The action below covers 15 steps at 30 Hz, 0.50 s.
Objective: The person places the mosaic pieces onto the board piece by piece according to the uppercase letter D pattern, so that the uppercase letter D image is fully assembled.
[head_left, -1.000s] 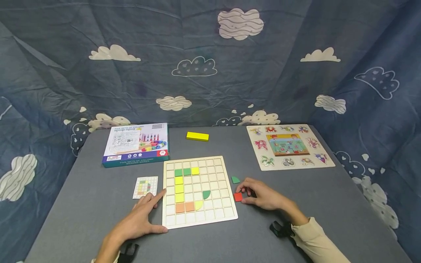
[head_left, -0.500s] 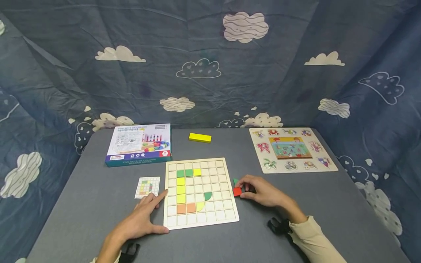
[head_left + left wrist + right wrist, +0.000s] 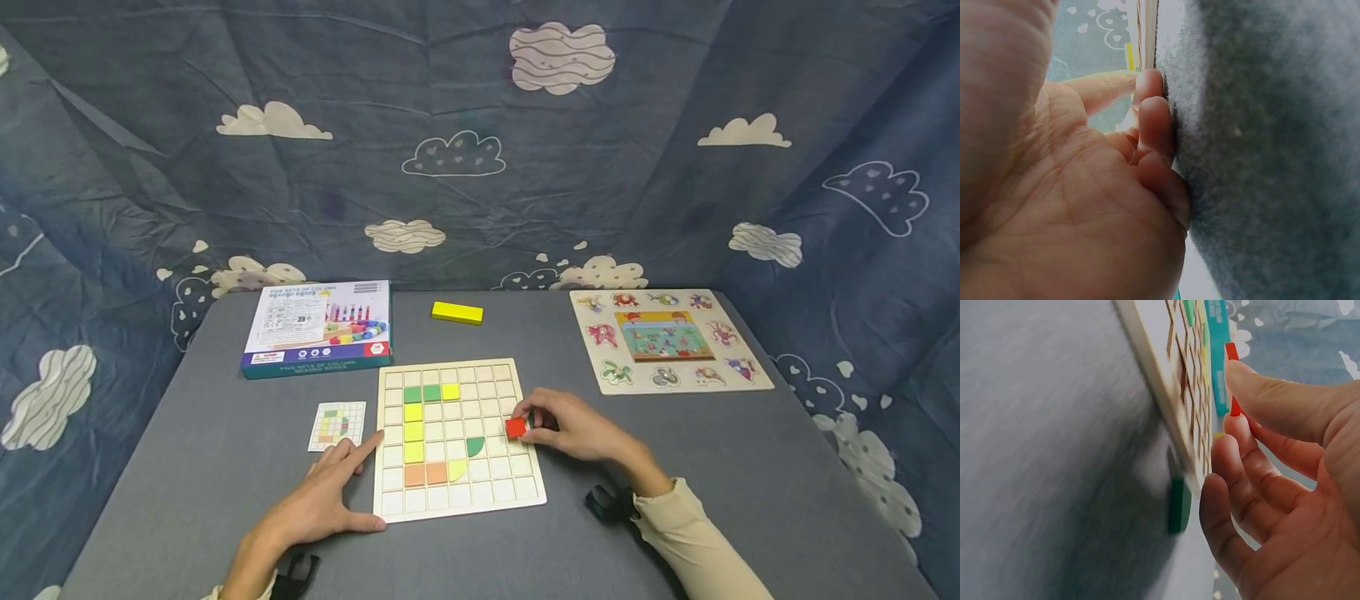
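A red square tile [image 3: 515, 427] is pinched between the thumb and fingers of my right hand [image 3: 573, 425], over the right edge of the wooden grid board [image 3: 465, 515]. In the right wrist view the red tile [image 3: 1233, 378] is held up, apart from the board [image 3: 1160, 387]. Below it a green tile [image 3: 1179, 506] lies on the table beside the board, hidden by the hand in the head view. My left hand [image 3: 318, 496] rests at the board's left side, index fingertip at the edge and thumb at the near corner. Green, yellow and orange tiles [image 3: 437, 474] sit in the grid.
A small pattern card [image 3: 337, 426] lies left of the board. Behind it is a boxed bead set [image 3: 317, 329]. One yellow bar [image 3: 457, 313] lies at the back, and a picture puzzle board [image 3: 671, 342] with sea animals lies at the back right.
My right hand has picked the red tile up from the table and carried it left over the board's edge. The left hand keeps its place.
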Available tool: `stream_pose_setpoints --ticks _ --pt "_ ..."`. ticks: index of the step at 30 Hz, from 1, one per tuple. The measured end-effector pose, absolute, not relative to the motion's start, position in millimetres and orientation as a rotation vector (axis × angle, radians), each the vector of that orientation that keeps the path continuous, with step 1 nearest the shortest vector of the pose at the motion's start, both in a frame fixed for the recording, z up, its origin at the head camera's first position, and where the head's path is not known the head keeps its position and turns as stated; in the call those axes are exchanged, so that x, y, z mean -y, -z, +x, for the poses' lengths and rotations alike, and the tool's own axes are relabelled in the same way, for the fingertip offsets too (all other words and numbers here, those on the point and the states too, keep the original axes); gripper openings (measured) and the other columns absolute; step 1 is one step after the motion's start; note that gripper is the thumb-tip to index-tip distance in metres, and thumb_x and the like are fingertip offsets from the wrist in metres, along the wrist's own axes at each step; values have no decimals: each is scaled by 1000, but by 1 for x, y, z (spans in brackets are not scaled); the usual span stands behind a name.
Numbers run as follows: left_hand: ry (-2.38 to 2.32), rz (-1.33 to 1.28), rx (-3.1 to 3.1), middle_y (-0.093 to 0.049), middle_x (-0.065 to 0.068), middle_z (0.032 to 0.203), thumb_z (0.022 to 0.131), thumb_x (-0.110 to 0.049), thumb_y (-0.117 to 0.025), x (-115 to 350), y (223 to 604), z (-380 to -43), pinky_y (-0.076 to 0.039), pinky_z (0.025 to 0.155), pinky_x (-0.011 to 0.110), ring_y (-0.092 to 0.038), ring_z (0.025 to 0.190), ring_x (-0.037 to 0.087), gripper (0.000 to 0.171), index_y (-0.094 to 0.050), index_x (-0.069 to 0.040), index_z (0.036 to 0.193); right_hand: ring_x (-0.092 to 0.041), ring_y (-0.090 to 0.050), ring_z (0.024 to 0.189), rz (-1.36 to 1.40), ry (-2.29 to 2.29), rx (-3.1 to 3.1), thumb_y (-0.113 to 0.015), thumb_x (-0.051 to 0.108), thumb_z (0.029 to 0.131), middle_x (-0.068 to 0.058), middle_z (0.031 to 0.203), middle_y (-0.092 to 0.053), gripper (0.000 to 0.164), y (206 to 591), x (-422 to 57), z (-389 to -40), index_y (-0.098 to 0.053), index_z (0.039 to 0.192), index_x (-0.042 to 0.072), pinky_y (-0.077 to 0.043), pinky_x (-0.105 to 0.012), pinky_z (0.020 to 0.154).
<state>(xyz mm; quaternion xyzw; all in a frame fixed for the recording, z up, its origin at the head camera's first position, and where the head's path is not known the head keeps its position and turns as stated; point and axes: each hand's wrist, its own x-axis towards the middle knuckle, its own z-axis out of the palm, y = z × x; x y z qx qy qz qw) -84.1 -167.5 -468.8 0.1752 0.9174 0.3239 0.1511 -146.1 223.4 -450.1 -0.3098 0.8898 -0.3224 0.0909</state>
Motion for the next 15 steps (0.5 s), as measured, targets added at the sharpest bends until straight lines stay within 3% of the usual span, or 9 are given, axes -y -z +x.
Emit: stream_pose_setpoints --ticks 6,15 --pt "-933 505 -2641 -44 -7 98 63 -50 -92 168 469 -84 -38 89 40 -38 98 15 111 -39 -17 155 -18 -54 77 -932 967 -2612 -77 19 89 2 86 -57 28 449 -206 -153 -67 114 14 -43 -26 70" --pt "-934 494 -2625 -44 -6 99 63 -52 -91 169 469 -84 -38 89 42 -39 99 16 112 -37 -19 156 -12 -52 75 -990 982 -2621 -77 19 89 5 85 -56 26 455 -187 -163 -68 112 12 -41 -23 68"
